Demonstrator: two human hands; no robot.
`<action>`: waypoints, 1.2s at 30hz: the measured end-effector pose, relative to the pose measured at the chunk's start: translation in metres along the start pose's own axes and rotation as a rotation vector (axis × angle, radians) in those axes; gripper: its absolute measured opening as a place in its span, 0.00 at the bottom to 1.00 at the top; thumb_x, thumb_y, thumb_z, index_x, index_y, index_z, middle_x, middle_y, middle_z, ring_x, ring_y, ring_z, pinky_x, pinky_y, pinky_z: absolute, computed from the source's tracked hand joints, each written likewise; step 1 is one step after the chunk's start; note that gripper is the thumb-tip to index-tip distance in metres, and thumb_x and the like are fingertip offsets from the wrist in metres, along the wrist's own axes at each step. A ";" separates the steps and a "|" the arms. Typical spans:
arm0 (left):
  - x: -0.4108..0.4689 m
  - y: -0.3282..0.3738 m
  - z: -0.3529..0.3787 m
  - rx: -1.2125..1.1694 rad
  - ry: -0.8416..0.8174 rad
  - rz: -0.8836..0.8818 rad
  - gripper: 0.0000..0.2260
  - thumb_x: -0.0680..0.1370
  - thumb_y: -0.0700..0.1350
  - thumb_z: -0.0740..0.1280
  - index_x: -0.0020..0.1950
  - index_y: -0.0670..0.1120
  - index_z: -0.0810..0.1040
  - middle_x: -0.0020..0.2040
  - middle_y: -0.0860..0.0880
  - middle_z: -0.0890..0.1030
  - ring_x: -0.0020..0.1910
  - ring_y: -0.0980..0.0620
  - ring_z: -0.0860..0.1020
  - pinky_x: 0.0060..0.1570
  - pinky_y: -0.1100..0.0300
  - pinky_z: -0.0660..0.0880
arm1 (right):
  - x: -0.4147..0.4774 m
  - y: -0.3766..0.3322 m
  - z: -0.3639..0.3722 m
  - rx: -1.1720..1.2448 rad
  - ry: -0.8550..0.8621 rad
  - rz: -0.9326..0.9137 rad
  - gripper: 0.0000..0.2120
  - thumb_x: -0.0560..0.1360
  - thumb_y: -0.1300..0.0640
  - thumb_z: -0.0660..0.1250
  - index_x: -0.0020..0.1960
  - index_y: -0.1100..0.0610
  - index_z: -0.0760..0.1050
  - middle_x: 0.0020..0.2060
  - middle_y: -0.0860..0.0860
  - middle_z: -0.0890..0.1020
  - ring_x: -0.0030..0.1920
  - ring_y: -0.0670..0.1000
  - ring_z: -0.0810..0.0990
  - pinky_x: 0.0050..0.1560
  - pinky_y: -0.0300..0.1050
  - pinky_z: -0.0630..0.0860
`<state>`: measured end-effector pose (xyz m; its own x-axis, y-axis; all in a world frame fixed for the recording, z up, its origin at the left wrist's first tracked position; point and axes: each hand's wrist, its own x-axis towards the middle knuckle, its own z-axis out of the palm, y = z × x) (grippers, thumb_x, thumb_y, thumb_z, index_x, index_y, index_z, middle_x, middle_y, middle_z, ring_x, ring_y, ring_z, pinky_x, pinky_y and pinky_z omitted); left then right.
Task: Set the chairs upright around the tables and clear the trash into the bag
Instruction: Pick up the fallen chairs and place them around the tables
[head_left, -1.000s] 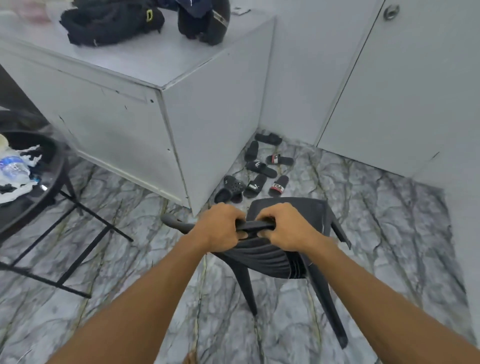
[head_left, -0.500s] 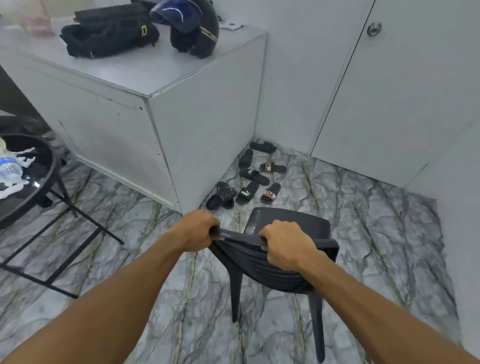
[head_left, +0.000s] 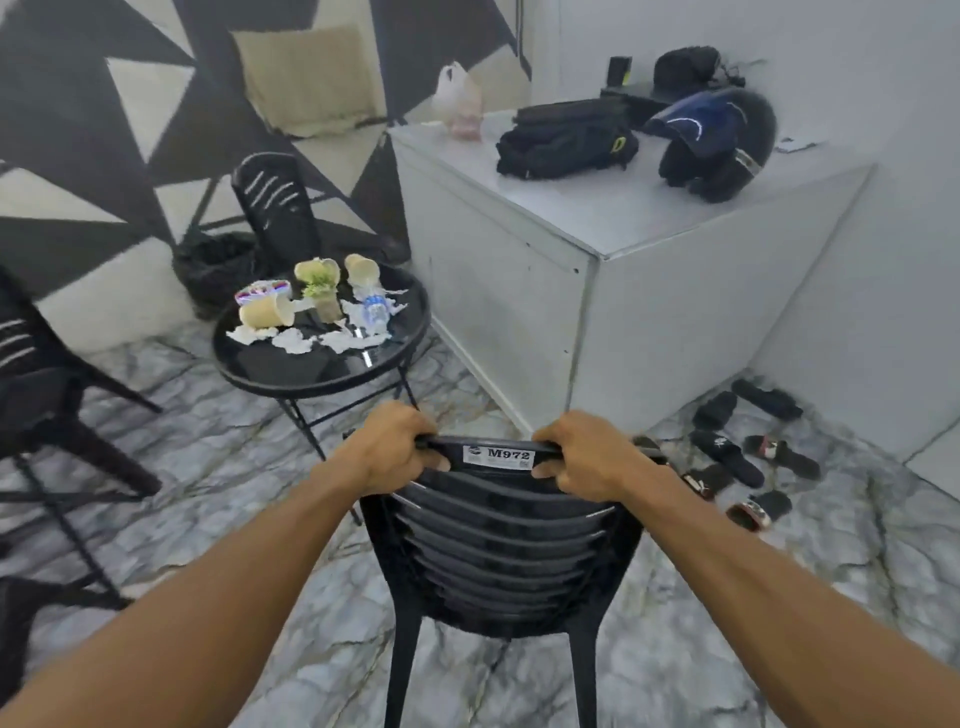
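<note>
A black plastic chair (head_left: 498, 551) stands upright in front of me, its slatted back facing me. My left hand (head_left: 387, 449) and my right hand (head_left: 589, 454) both grip the top rail of its back, either side of a white label. Beyond it is a round black table (head_left: 280, 374) littered with paper cups (head_left: 265, 310), crumpled tissues (head_left: 311, 340), a plastic bottle (head_left: 375, 307) and a small plant. A black trash bag (head_left: 218, 270) sits on the floor behind the table, against the wall.
A second black chair (head_left: 275, 208) stands behind the table, a third (head_left: 36, 374) at the left edge. A white counter (head_left: 613, 260) on the right carries a helmet (head_left: 717, 140) and a black bag. Several slippers (head_left: 737, 457) lie on the marble floor at right.
I have turned left with the chair in both hands. The round table, earlier at the left edge, is now straight ahead of the chair, and the slippers have shifted to the right.
</note>
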<state>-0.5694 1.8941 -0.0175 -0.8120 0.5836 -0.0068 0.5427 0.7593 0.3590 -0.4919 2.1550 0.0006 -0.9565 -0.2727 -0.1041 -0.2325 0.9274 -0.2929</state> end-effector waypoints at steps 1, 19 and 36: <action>-0.013 -0.021 -0.005 -0.019 0.037 -0.037 0.15 0.70 0.51 0.78 0.31 0.49 0.75 0.27 0.50 0.73 0.30 0.50 0.71 0.33 0.55 0.69 | 0.021 -0.014 0.005 -0.002 -0.003 -0.044 0.07 0.73 0.55 0.71 0.39 0.52 0.74 0.31 0.47 0.73 0.41 0.55 0.76 0.38 0.45 0.65; -0.034 -0.133 0.098 -0.018 0.345 -0.363 0.10 0.69 0.37 0.66 0.33 0.46 0.67 0.28 0.48 0.73 0.27 0.46 0.70 0.29 0.56 0.62 | 0.201 -0.017 0.118 -0.117 -0.155 -0.298 0.07 0.72 0.65 0.63 0.48 0.59 0.78 0.44 0.58 0.83 0.47 0.60 0.78 0.42 0.49 0.68; 0.000 -0.092 0.109 0.044 0.226 -0.469 0.06 0.75 0.39 0.65 0.38 0.43 0.74 0.34 0.47 0.77 0.36 0.46 0.72 0.36 0.50 0.70 | 0.227 0.046 0.097 -0.085 -0.212 -0.423 0.05 0.74 0.58 0.64 0.44 0.56 0.79 0.37 0.54 0.82 0.41 0.56 0.77 0.40 0.48 0.73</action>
<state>-0.5963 1.8559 -0.1522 -0.9934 0.1049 0.0461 0.1143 0.9383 0.3265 -0.7028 2.1111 -0.1286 -0.7200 -0.6683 -0.1869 -0.6153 0.7394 -0.2732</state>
